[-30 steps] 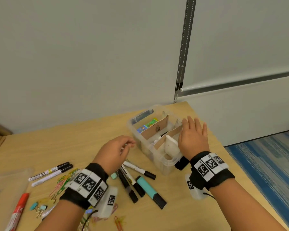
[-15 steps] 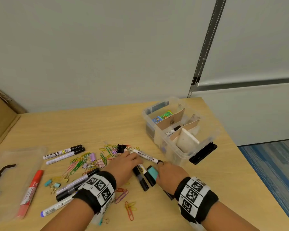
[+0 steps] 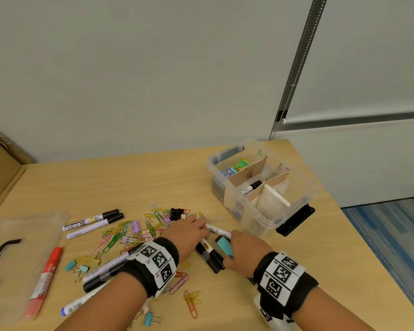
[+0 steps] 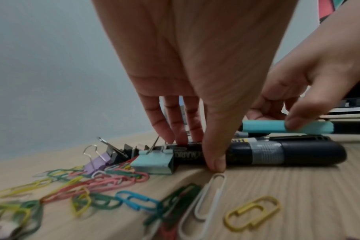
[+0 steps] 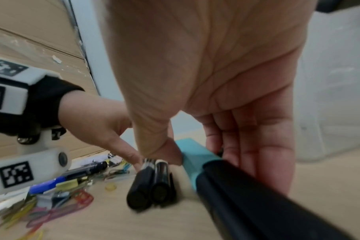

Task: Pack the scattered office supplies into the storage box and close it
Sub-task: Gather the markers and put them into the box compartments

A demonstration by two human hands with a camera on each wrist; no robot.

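A clear storage box (image 3: 294, 206) with cardboard dividers stands open at the table's right and holds a marker and small packs. In front of it lie two black markers (image 3: 209, 254), a white marker (image 3: 219, 231) and a teal highlighter (image 3: 224, 246). My left hand (image 3: 201, 231) reaches down over the black markers (image 4: 277, 154), thumb on the near side and fingers behind, pinching them (image 5: 146, 183). My right hand (image 3: 228, 248) pinches the teal highlighter (image 4: 277, 128) between thumb and fingers (image 5: 199, 154).
Coloured paper clips (image 3: 120, 235) and binder clips (image 3: 78, 267) lie scattered left of my hands. More markers (image 3: 93, 222), a red marker (image 3: 46, 278) and the clear lid (image 3: 22, 232) with a black handle lie at the left. The table edge runs close on the right.
My right hand has left the box and come down onto the teal highlighter. My left hand has lowered onto the black markers. In the last half second both hands barely moved.
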